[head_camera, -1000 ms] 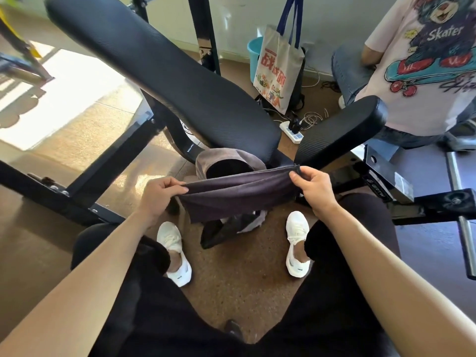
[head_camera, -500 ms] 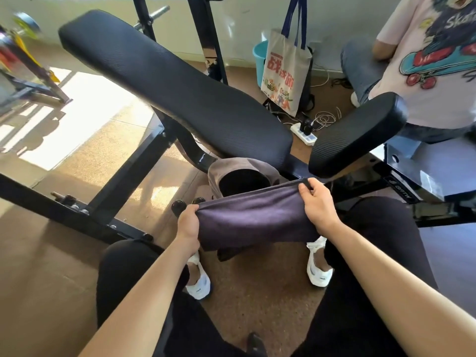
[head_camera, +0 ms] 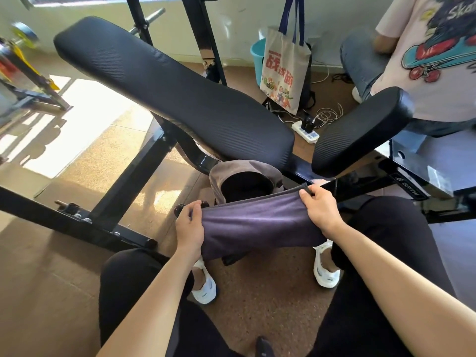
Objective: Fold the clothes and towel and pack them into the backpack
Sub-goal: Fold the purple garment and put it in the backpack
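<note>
Folded dark purple towel (head_camera: 257,222) was stretched between left hand (head_camera: 189,228) and right hand (head_camera: 319,210), fingers pinching each end, just before open grey-brown fabric backpack (head_camera: 244,176) on floor. Folding looked finished; packing not yet done.

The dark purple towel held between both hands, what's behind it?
Behind the folded dark purple towel stands an open grey-brown backpack, interior dark. Its lower half is hidden by the towel.

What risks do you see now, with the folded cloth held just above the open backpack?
The purple cloth hangs between the left hand and right hand, wider than the backpack opening, so it may catch on the rim or unfold. The bench pad overhangs the bag, which may crowd the hands.
</note>
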{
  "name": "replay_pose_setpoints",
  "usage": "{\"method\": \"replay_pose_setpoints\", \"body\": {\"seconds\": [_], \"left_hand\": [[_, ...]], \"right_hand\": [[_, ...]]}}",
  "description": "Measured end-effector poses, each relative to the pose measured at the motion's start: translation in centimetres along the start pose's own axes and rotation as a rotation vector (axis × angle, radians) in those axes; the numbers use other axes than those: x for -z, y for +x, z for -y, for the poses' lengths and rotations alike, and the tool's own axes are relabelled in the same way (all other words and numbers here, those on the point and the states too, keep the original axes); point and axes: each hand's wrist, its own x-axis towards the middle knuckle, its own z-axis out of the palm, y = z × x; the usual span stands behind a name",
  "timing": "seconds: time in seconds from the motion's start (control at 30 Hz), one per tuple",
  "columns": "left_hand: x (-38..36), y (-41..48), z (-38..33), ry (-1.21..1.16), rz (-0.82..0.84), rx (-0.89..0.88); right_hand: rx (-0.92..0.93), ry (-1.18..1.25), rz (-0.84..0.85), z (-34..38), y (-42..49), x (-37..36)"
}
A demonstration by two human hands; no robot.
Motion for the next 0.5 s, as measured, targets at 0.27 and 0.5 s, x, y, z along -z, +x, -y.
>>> {"method": "replay_pose_setpoints", "body": {"seconds": [0.27, 0.5], "left_hand": [[-0.3, 0.2, 0.2, -0.01, 0.032, 0.049], [-1.2, -0.1, -0.4, -0.169, 0.13, 0.164]], "right_hand": [[-0.077, 0.059, -0.014, -0.4, 0.1, -0.4], [-0.062, 0.239, 0.069, 1.0, -1.3, -0.8]]}}
